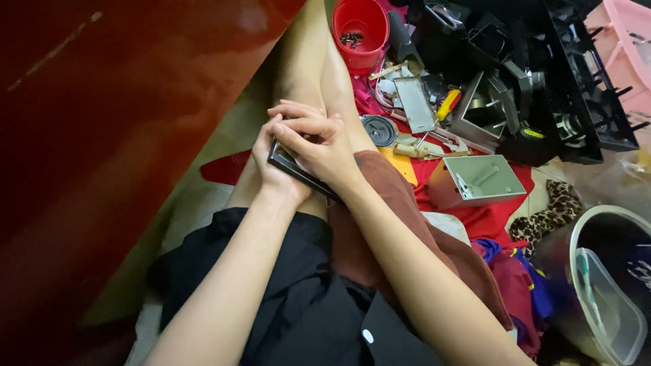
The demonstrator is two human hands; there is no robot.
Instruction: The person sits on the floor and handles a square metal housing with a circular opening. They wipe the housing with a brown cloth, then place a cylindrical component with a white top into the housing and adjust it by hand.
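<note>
A flat, dark rectangular device with a thin metallic edge [293, 167] sits clamped between both hands above the person's bare knees, near the centre of the view. The left hand [271, 166] cups it from underneath, fingers wrapped round its far side; the right hand [319, 146] lies across the top, fingers curled over the left hand's knuckles, so the two hands are locked together on the device. Most of its face is hidden, and whether a cover is being pried cannot be told.

At two o'clock from the hands lies a round black speaker-like disc [378, 130], and beyond it, also at two o'clock, a yellow-and-red handled screwdriver [444, 108] beside a flat grey metal plate [415, 104]. At three o'clock an open grey metal box [478, 179] rests on red cloth [485, 220]. At one o'clock stands a red plastic cup holding small dark screws [361, 30]. A black plastic frame [576, 88] fills the upper right, and a clear plastic tub [610, 298] sits at four o'clock.

The grip looks tight and held off the ground, so a sudden give in the casing could likely send the device slipping onto the lap, or drive a fingertip against the metal edge. Loose parts crowded nearby could be knocked or lost among the cloth
</note>
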